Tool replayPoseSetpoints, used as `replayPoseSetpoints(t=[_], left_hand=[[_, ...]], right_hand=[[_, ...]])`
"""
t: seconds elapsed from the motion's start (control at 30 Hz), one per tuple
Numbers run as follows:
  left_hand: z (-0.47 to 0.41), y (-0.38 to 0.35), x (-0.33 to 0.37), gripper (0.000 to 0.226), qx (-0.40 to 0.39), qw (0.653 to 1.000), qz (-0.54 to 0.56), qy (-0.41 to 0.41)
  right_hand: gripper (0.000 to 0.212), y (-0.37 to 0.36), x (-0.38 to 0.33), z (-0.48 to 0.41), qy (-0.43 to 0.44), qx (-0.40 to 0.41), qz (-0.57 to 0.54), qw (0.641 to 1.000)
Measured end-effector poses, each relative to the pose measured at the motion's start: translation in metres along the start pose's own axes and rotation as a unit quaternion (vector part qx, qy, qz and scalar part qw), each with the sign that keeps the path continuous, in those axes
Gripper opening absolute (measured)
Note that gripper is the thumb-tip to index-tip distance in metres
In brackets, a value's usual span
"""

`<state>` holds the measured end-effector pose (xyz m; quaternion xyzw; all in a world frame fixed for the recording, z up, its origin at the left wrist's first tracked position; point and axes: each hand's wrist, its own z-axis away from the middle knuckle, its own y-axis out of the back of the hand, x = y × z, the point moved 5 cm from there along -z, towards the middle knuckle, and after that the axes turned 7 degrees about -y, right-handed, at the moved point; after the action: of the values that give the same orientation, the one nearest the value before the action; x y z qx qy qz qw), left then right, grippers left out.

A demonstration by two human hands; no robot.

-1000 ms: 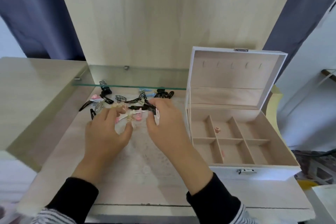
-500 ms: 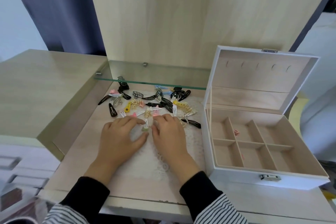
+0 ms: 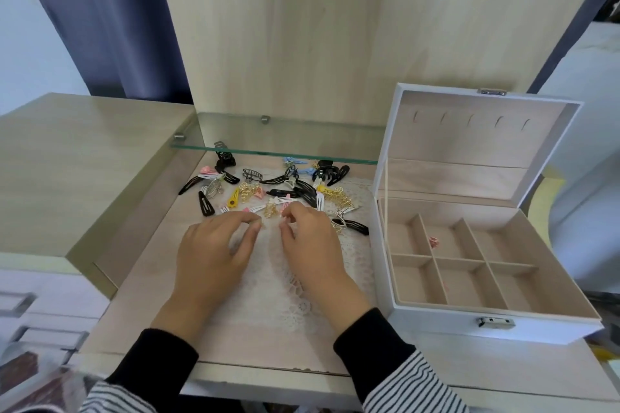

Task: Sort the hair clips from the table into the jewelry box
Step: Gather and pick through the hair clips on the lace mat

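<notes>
Both hands hover at the near edge of the hair clips (image 3: 268,191) scattered on the table (image 3: 144,278) — left hand (image 3: 214,255) and right hand (image 3: 312,245) with fingers curled, whether pinching anything I cannot tell. Jewelry box (image 3: 436,318) stands with its lid up at the right — one pink clip (image 3: 433,241) lies in a rear compartment.

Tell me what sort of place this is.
Probably a bedroom dressing table at home: an open jewelry box with divided compartments, a pile of hair clips on a lace mat under a small glass shelf, and a dark curtain behind.
</notes>
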<state>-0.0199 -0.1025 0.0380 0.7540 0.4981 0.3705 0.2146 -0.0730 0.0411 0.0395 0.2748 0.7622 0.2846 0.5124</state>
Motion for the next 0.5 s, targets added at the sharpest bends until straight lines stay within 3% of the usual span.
replayPoseSetpoints(t=[0.17, 0.27, 0.5], left_hand=[[-0.015, 0.016, 0.009, 0.010, 0.031, 0.970, 0.208, 0.125], [-0.031, 0.025, 0.029, 0.012, 0.031, 0.947, 0.290, 0.137], [-0.068, 0.019, 0.100, 0.011, -0.076, 0.898, 0.401, 0.163]], right_hand=[[0.009, 0.041, -0.022, -0.005, 0.026, 0.013, -0.024, 0.999], [0.008, 0.074, -0.029, -0.010, 0.023, 0.003, -0.053, 0.998], [0.006, 0.164, -0.001, -0.025, -0.041, -0.035, -0.088, 0.995]])
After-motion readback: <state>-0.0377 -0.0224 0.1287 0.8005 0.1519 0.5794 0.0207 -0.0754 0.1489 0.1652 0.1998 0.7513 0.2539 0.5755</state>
